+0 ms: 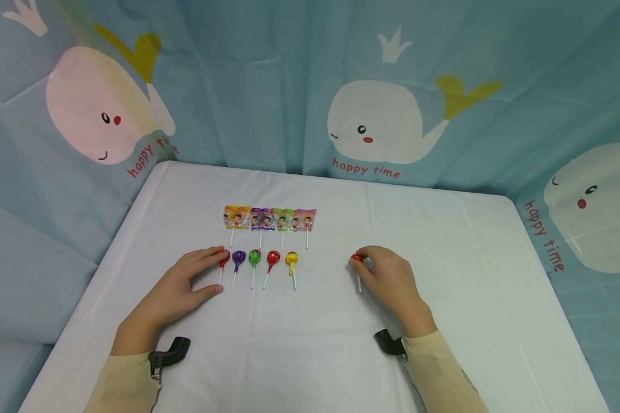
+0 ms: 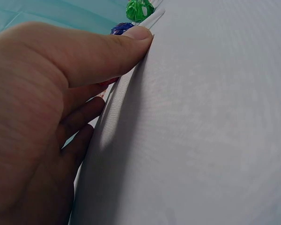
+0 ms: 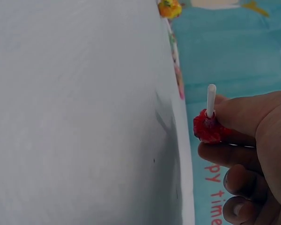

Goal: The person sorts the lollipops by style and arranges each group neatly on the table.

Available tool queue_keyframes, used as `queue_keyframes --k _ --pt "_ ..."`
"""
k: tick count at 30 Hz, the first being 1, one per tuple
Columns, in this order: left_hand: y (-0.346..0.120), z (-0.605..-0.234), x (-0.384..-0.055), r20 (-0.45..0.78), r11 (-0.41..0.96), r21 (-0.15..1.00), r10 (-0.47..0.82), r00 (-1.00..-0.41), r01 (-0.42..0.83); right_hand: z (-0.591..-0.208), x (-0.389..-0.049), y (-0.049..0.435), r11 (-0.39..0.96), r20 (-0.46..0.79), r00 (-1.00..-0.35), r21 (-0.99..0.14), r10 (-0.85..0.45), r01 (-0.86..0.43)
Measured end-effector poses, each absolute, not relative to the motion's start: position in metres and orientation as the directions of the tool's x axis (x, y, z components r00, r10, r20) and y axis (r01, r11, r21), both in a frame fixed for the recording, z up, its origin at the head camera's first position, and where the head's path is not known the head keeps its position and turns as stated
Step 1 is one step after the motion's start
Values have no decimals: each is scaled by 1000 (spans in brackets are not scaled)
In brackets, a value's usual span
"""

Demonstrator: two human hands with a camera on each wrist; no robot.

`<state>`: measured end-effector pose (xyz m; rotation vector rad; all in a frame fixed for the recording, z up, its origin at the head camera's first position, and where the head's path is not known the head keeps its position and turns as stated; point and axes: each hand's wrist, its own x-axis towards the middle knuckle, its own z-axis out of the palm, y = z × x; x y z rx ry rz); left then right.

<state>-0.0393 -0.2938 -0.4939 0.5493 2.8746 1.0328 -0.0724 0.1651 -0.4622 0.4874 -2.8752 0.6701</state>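
Observation:
My right hand (image 1: 390, 278) pinches a red-wrapped lollipop (image 3: 208, 127) by its round head between thumb and fingers, its white stick pointing toward me. On the left, my left hand (image 1: 178, 289) rests on the table with fingers extended, fingertips touching the head of another red lollipop (image 1: 224, 258). Its thumb lies apart, near that stick's lower end. To the right of it runs a row of a purple lollipop (image 1: 239, 257), a green lollipop (image 1: 255, 257), a red lollipop (image 1: 273, 257) and a yellow lollipop (image 1: 291, 258). In the left wrist view, the hand mostly hides the touched lollipop.
Behind the row lie flat-packed lollipops: an orange packet (image 1: 236, 218), a purple packet (image 1: 262, 219), a green packet (image 1: 284, 219) and a pink packet (image 1: 306, 219). A white cloth covers the table (image 1: 444, 241). Blue whale-print curtains (image 1: 268, 103) hang around it.

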Motion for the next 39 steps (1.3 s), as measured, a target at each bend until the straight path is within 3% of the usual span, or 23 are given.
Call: queue_keyframes --k 16,39 --pt "-293 -492 -38 85 716 623 338 -937 315 -465 -77 142 824 264 -909 -395 -321 -406" --pt "-293 -493 -39 71 714 630 337 -939 304 -462 -83 101 822 209 -904 -378 -372 -426"
